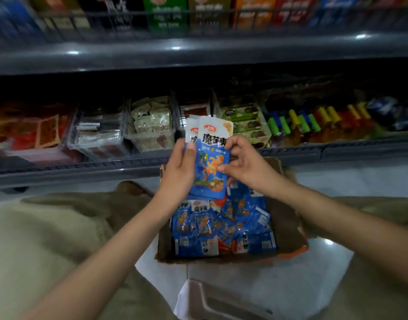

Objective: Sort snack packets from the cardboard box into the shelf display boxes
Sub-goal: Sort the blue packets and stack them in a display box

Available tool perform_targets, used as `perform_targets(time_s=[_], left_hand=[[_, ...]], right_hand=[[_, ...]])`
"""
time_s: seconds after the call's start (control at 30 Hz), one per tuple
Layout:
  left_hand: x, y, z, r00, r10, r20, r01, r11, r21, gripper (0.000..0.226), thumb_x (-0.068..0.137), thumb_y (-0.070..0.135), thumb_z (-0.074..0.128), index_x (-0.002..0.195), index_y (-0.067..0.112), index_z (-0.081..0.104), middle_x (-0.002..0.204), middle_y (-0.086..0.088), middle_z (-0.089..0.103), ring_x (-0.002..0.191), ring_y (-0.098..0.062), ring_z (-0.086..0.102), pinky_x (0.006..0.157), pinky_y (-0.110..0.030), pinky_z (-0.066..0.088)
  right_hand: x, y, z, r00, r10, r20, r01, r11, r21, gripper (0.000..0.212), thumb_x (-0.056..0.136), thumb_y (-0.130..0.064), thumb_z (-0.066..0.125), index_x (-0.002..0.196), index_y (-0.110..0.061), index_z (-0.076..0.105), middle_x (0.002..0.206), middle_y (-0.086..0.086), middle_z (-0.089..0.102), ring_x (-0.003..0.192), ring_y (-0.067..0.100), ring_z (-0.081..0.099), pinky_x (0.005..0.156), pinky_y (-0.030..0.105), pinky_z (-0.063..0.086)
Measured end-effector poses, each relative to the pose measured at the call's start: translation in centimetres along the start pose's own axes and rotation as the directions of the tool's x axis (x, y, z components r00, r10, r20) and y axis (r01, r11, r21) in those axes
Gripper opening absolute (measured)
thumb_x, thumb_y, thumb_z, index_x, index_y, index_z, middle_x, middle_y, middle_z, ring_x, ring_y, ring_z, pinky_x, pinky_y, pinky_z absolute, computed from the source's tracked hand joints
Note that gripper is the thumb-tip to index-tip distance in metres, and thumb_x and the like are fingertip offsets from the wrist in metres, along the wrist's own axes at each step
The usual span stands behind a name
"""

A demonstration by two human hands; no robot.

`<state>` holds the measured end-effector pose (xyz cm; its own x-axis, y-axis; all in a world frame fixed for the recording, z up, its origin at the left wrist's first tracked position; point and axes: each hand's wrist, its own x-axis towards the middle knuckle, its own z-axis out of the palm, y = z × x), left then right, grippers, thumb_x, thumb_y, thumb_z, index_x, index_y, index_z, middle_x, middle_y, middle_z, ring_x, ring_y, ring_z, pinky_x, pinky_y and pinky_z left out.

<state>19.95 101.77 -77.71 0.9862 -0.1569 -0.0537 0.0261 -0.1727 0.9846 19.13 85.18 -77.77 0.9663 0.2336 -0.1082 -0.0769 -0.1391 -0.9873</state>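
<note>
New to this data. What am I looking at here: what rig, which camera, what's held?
No robot: a person works bare-handed, and the single picture comes from a wide-angle camera on their head, looking forward and down. The left hand grips a small stack of blue-and-white packets; the right hand pinches the front packet's right edge with its fingers. Below, on the floor, an open cardboard box holds many more of the same packets. Behind is a shelf with clear display boxes of other snacks. The picture is blurred at its edges.
</note>
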Motion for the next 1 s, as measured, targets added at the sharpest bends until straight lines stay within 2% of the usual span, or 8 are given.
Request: perform_targets(time_s=[0.13, 0.23, 0.37, 0.43, 0.63, 0.8, 0.9, 1.0], left_hand=[[0.3, 2.6, 1.6, 0.988, 0.133, 0.083, -0.136, 0.990, 0.028, 0.027, 0.091, 0.026, 0.060, 0.115, 0.027, 0.048, 0.102, 0.017, 0.066, 0.096, 0.000, 0.064, 0.083, -0.027, 0.054], [0.8, 3.8, 3.2, 0.973, 0.207, 0.103, -0.216, 0.973, 0.080, 0.037, 0.085, 0.023, 0.069, 0.112, 0.035, 0.047, 0.103, 0.018, 0.067, 0.096, -0.004, 0.065, 0.083, -0.036, 0.055], [1.6, 5.5, 5.3, 0.949, 0.284, 0.138, -0.299, 0.948, 0.106, 0.041, 0.088, 0.029, 0.065, 0.122, 0.035, 0.044, 0.113, 0.020, 0.064, 0.103, -0.005, 0.064, 0.085, -0.047, 0.054], [2.0, 6.8, 6.4, 0.925, 0.338, 0.171, -0.363, 0.922, 0.139, 0.043, 0.087, 0.037, 0.060, 0.126, 0.037, 0.041, 0.114, 0.021, 0.061, 0.103, -0.004, 0.063, 0.085, -0.047, 0.053], [4.6, 11.0, 8.5, 0.804, 0.571, 0.164, -0.594, 0.767, 0.242, 0.047, 0.093, 0.034, 0.049, 0.128, 0.054, 0.027, 0.127, 0.011, 0.053, 0.110, -0.003, 0.056, 0.090, -0.036, 0.050], [8.9, 16.9, 10.3, 0.697, 0.711, 0.091, -0.671, 0.602, 0.432, 0.045, 0.096, 0.030, 0.049, 0.134, 0.032, 0.026, 0.115, 0.008, 0.029, 0.090, -0.013, 0.054, 0.073, -0.035, 0.049], [11.8, 19.7, 11.8, 0.689, 0.723, 0.060, -0.642, 0.570, 0.512, 0.052, 0.096, 0.034, 0.048, 0.140, 0.020, 0.024, 0.117, 0.004, 0.029, 0.090, -0.015, 0.053, 0.072, -0.040, 0.050], [14.7, 20.8, 13.5, 0.623, 0.781, 0.047, -0.672, 0.504, 0.542, 0.060, 0.093, 0.033, 0.053, 0.141, 0.021, 0.019, 0.128, -0.002, 0.030, 0.097, -0.016, 0.055, 0.074, -0.035, 0.054]], right_hand=[[-1.0, -2.1, -2.1, 0.995, -0.095, -0.006, 0.090, 0.960, -0.266, 0.037, 0.091, -0.005, 0.057, 0.091, -0.029, 0.030, 0.082, 0.007, 0.053, 0.048, 0.009, 0.058, 0.049, 0.031, 0.051], [-1.7, -3.6, -4.5, 0.987, -0.155, -0.038, 0.129, 0.917, -0.377, 0.027, 0.098, -0.014, 0.047, 0.088, -0.029, 0.026, 0.072, 0.005, 0.050, 0.050, 0.013, 0.058, 0.047, 0.033, 0.048], [-2.3, -6.0, -8.1, 0.973, -0.090, -0.211, 0.069, 0.992, -0.108, 0.023, 0.096, -0.020, 0.049, 0.102, -0.029, 0.030, 0.083, 0.005, 0.062, 0.048, 0.013, 0.058, 0.034, 0.022, 0.039], [-2.3, -7.2, -9.7, 0.982, -0.042, -0.184, 0.042, 0.999, -0.004, 0.025, 0.094, -0.018, 0.051, 0.111, -0.029, 0.036, 0.084, -0.001, 0.066, 0.052, 0.010, 0.060, 0.033, 0.020, 0.040], [-0.9, -10.6, -11.6, 0.976, -0.185, -0.117, 0.172, 0.979, -0.114, 0.016, 0.096, -0.010, 0.048, 0.103, -0.024, 0.043, 0.078, 0.000, 0.061, 0.041, 0.011, 0.054, 0.028, 0.018, 0.033], [1.2, -15.6, -14.4, 0.884, -0.363, -0.294, 0.385, 0.923, 0.017, 0.015, 0.093, -0.004, 0.051, 0.094, -0.018, 0.045, 0.061, -0.006, 0.066, 0.032, 0.008, 0.049, 0.027, 0.016, 0.029], [2.8, -17.9, -17.0, 0.803, -0.469, -0.367, 0.464, 0.879, -0.109, 0.021, 0.092, 0.000, 0.054, 0.090, -0.020, 0.048, 0.060, -0.002, 0.065, 0.033, 0.007, 0.051, 0.032, 0.017, 0.034], [4.1, -19.7, -20.2, 0.684, -0.553, -0.475, 0.518, 0.827, -0.217, 0.023, 0.092, -0.002, 0.055, 0.093, -0.024, 0.050, 0.072, -0.003, 0.064, 0.039, 0.007, 0.056, 0.039, 0.017, 0.040]])
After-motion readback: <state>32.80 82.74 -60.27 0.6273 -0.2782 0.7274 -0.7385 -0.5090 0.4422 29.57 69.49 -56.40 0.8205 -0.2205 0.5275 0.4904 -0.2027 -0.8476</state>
